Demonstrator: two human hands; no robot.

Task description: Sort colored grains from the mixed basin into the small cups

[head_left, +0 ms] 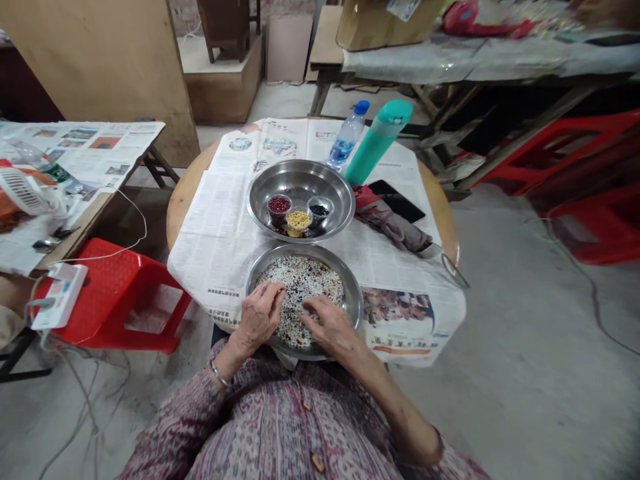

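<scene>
A steel bowl point(356, 293) close to my body holds a mix of white grains point(300, 273) with black, yellow and dark red beans among them. My left hand point(262, 311) is over its left side, thumb and fingertips pinched together; whatever they hold is too small to make out. At the right of the same bowl my right hand point(330, 324) reaches in, its fingers apart and just at the grains. Behind stands a wider steel basin point(265, 183) with three clear cups: red beans point(279, 205), yellow beans point(299, 219) and black beans point(319, 209).
Newspaper point(200, 233) covers the round table point(176, 200). Beyond the basin stand a water bottle point(347, 135) and a teal bottle point(379, 142). A folded umbrella point(393, 223) and a black phone point(397, 200) lie right. A red stool point(120, 293) with a power strip point(60, 297) is left.
</scene>
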